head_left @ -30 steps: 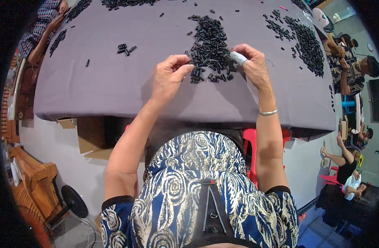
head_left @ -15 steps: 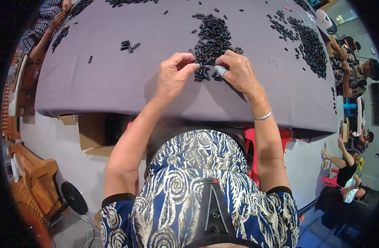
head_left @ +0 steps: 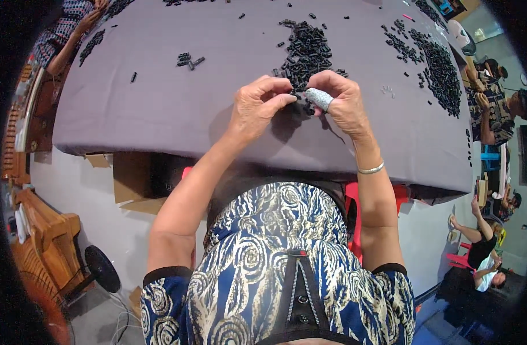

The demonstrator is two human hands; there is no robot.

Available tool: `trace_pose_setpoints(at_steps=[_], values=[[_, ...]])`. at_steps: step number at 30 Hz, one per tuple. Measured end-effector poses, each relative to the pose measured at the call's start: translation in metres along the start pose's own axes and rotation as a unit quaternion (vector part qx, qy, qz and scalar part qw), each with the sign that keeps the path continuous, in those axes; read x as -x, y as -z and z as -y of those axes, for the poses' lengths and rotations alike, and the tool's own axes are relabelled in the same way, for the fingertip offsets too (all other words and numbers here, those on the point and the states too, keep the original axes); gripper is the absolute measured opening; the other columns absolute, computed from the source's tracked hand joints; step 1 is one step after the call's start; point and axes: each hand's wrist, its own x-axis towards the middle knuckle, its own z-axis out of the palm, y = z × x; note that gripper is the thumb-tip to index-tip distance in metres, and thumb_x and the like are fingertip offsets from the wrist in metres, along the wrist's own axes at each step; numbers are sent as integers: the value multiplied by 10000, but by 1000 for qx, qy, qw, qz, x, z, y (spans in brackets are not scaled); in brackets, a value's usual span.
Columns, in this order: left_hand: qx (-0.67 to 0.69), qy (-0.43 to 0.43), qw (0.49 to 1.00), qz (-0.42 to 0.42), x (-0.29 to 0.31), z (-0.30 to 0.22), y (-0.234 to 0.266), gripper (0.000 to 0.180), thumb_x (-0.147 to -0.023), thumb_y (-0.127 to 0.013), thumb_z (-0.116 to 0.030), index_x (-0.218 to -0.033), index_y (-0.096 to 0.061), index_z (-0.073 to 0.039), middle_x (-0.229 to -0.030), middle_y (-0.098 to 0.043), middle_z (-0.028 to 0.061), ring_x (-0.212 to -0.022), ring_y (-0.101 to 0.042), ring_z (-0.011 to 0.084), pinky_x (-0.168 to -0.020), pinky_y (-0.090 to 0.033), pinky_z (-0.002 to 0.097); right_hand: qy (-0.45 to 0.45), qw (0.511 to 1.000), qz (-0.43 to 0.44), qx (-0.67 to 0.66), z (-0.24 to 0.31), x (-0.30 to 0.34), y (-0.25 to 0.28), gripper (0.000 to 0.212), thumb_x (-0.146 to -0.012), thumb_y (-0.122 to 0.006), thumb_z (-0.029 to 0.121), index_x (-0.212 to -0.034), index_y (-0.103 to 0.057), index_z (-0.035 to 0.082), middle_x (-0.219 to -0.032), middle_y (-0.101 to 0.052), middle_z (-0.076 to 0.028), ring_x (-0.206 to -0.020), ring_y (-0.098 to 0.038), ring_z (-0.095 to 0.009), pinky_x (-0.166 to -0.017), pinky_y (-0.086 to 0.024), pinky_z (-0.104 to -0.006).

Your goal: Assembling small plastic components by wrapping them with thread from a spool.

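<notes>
My left hand (head_left: 260, 109) is closed in a pinch, thumb against fingers, on a small black tubular piece (head_left: 298, 91). Opposite it, my right hand (head_left: 345, 109) also pinches at that piece, its fingertips almost meeting the left ones. A speckled grey wrap (head_left: 318, 99) covers my right thumb. The fingers partly hide the piece, so its exact form is hard to make out. Just beyond both hands lies a long heap of similar black pieces (head_left: 309, 52) on the grey cloth-covered table (head_left: 160, 109).
A few black pieces (head_left: 190, 61) lie apart at the left, and a larger heap (head_left: 441, 77) spreads at the right. Small clear bits (head_left: 387, 91) rest near it. Other people sit at both sides. An open cardboard box (head_left: 131, 178) stands below the table edge.
My hands have come closer together, fingertips now nearly touching in front of the heap. The whole view has shifted slightly, so the table contents appear farther right.
</notes>
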Motion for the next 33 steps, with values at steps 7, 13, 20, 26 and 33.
trace_pose_setpoints(at_steps=[7, 13, 20, 26, 33], values=[[-49, -29, 998, 19, 0, -3, 1, 179, -764, -700, -66, -933, -679, -10, -799, -628, 34, -709, -564, 94, -643, -453, 230, 73, 994, -5, 83, -11, -1, -4, 110, -787, -648, -4, -894, -631, 16, -795, -618, 18, -700, -550, -59, -599, -461, -219], [-54, -27, 998, 27, 0, -3, 2, 194, -766, -697, -64, -949, -679, -2, -805, -635, 42, -727, -580, 102, -653, -464, 238, 168, 961, -15, 220, -4, -2, -6, 161, -730, -648, -31, -881, -630, 21, -797, -629, -52, -702, -593, -141, -625, -480, -262], [-54, -11, 998, 27, 2, -4, 0, 204, -764, -691, -54, -960, -682, -3, -808, -638, 53, -737, -594, 111, -659, -472, 244, 225, 925, -3, 306, 9, 1, -9, 170, -700, -644, -35, -858, -617, 23, -792, -615, -88, -706, -616, -229, -616, -491, -308], [-80, -26, 996, 28, 2, 1, -2, 212, -752, -706, -51, -960, -684, -13, -782, -630, 60, -691, -584, 118, -629, -469, 248, 271, 886, 36, 375, 14, 1, -9, 209, -666, -592, -62, -860, -590, 15, -770, -563, -109, -753, -578, -301, -650, -484, -372], [-108, -68, 992, 2, 4, 5, -6, 207, -747, -707, -26, -952, -683, -33, -779, -621, 71, -681, -587, 140, -631, -471, 264, 296, 856, 69, 418, 11, -3, -12, 250, -610, -538, -99, -843, -551, -11, -780, -525, -143, -810, -541, -325, -711, -465, -401]])
